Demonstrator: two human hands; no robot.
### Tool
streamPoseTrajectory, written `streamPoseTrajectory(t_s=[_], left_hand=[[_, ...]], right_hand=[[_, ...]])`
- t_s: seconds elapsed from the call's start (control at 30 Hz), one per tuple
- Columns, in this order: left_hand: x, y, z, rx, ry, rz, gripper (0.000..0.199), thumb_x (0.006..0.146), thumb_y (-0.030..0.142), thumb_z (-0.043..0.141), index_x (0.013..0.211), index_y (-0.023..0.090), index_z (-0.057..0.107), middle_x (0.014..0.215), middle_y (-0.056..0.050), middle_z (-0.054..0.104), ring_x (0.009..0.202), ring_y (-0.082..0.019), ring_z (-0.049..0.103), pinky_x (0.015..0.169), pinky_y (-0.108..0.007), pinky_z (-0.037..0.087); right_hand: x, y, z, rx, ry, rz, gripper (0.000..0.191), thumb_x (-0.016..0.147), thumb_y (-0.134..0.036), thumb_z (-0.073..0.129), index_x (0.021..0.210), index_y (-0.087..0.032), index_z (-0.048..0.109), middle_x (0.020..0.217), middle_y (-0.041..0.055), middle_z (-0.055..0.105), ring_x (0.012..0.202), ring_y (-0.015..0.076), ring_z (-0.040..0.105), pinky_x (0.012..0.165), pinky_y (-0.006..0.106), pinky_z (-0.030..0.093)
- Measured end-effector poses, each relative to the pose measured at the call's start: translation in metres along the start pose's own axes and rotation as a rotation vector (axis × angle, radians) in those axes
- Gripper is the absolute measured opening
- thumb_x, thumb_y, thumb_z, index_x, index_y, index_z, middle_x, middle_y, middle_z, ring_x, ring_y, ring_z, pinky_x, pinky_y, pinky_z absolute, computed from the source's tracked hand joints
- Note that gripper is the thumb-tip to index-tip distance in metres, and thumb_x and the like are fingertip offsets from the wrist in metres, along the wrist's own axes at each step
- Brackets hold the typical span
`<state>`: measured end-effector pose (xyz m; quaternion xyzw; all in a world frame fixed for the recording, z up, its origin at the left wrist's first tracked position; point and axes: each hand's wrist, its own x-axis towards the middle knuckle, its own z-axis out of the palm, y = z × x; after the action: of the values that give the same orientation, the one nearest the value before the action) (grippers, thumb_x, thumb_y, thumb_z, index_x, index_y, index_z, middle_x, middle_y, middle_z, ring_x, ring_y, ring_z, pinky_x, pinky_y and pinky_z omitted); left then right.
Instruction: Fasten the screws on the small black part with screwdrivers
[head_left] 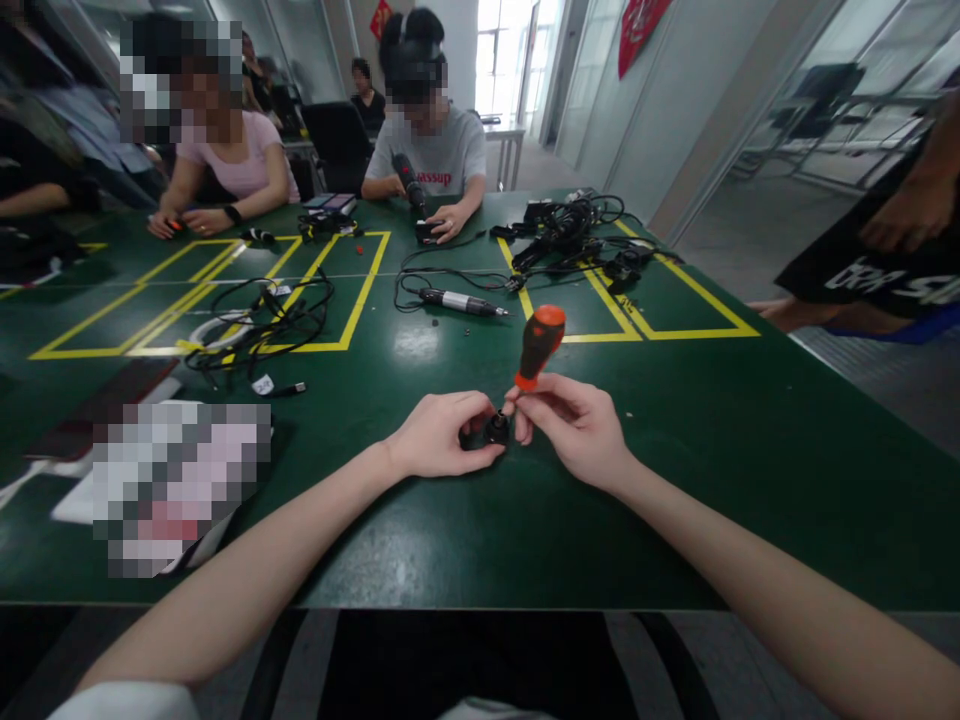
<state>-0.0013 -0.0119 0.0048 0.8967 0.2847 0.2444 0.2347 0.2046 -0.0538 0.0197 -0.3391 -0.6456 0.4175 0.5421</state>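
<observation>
A green bench (712,440) marked with yellow tape (697,335) fills my view, and a person in a grey shirt (459,155) sits across it. I have the left hand (435,435) resting on the bench, thumb and fingers closed around a small black part (497,430). With the right hand (585,425) I pinch an orange-and-black screwdriver (541,345) just below its handle — tilted, shaft toward the part; whether its tip is seated, I can't tell. Beyond lies a power screwdriver (461,302) — near tangled black cables (566,230).
</observation>
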Motion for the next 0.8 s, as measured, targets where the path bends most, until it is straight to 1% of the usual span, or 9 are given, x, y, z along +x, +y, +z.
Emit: streamPoseTrajectory(t_s=[0.07,0.13,0.27,0.4,0.5,0.57,0.67,0.73,0.8], left_hand=[[0.0001,0.0004,-0.0001,-0.014,-0.003,-0.026,0.022,0.083,0.037,0.070,0.084,0.020,0.056,0.071,0.006,0.055,0.059,-0.009,0.047,0.058,-0.022,0.035],[0.0002,0.0004,-0.0005,-0.019,-0.022,-0.041,0.022,0.083,0.038,0.070,0.086,0.020,0.057,0.071,0.006,0.055,0.060,-0.009,0.048,0.059,-0.022,0.036],[0.0004,0.0002,-0.0025,-0.025,-0.043,-0.039,0.024,0.084,0.041,0.069,0.088,0.020,0.058,0.072,0.005,0.056,0.061,-0.010,0.049,0.059,-0.023,0.037],[0.0004,0.0009,-0.0044,-0.061,-0.053,-0.035,0.025,0.088,0.042,0.066,0.084,0.020,0.054,0.072,0.004,0.056,0.061,-0.010,0.049,0.060,-0.023,0.037],[0.0010,0.0012,-0.0051,-0.095,-0.053,-0.052,0.027,0.088,0.041,0.067,0.080,0.019,0.052,0.070,0.005,0.053,0.061,-0.010,0.047,0.059,-0.024,0.035],[0.0020,0.0012,-0.0056,-0.182,-0.074,-0.104,0.030,0.087,0.042,0.070,0.079,0.019,0.052,0.068,0.006,0.052,0.059,-0.009,0.044,0.058,-0.023,0.034],[0.0042,0.0012,-0.0066,-0.390,-0.143,-0.222,0.035,0.084,0.046,0.075,0.079,0.019,0.053,0.066,0.007,0.053,0.056,-0.008,0.042,0.057,-0.023,0.034],[0.0055,0.0012,-0.0075,-0.487,-0.172,-0.278,0.037,0.081,0.046,0.077,0.079,0.018,0.054,0.068,0.006,0.056,0.058,-0.008,0.045,0.057,-0.022,0.036],[0.0062,0.0011,-0.0083,-0.532,-0.175,-0.305,0.036,0.078,0.044,0.079,0.080,0.017,0.055,0.070,0.005,0.059,0.061,-0.008,0.048,0.059,-0.023,0.037]], right_hand=[[-0.0001,0.0006,0.0007,0.038,-0.027,0.024,0.032,0.097,-0.051,0.068,0.099,-0.019,0.070,0.074,0.0016,0.070,0.054,0.0135,0.065,0.051,0.028,0.058],[-0.0004,0.0009,0.0007,0.060,-0.028,0.037,0.034,0.095,-0.053,0.071,0.104,-0.020,0.066,0.076,0.0005,0.070,0.055,0.0123,0.064,0.052,0.026,0.057],[-0.0002,0.0004,0.0002,0.064,0.022,0.048,0.036,0.090,-0.053,0.077,0.092,-0.022,0.059,0.071,-0.0016,0.071,0.051,0.0112,0.062,0.049,0.024,0.055],[0.0014,-0.0011,0.0001,0.020,0.066,0.031,0.035,0.085,-0.052,0.082,0.086,-0.021,0.066,0.068,-0.0016,0.067,0.050,0.0120,0.061,0.047,0.026,0.056],[0.0024,-0.0009,-0.0001,0.028,0.065,0.007,0.033,0.088,-0.052,0.080,0.085,-0.020,0.070,0.067,-0.0015,0.065,0.049,0.0117,0.061,0.046,0.026,0.055],[0.0022,0.0002,-0.0004,0.062,0.029,0.008,0.034,0.092,-0.052,0.075,0.088,-0.019,0.071,0.066,-0.0012,0.066,0.049,0.0119,0.062,0.046,0.025,0.056],[0.0004,0.0024,-0.0011,0.106,-0.018,0.023,0.033,0.095,-0.052,0.072,0.097,-0.019,0.068,0.073,0.0010,0.071,0.053,0.0128,0.066,0.050,0.026,0.059],[-0.0010,0.0035,-0.0013,0.106,-0.011,0.022,0.033,0.093,-0.051,0.075,0.101,-0.020,0.064,0.079,0.0019,0.073,0.055,0.0127,0.068,0.053,0.027,0.060],[-0.0018,0.0039,-0.0011,0.093,0.010,0.014,0.034,0.091,-0.050,0.078,0.098,-0.021,0.061,0.078,0.0008,0.073,0.054,0.0115,0.066,0.052,0.025,0.059]])
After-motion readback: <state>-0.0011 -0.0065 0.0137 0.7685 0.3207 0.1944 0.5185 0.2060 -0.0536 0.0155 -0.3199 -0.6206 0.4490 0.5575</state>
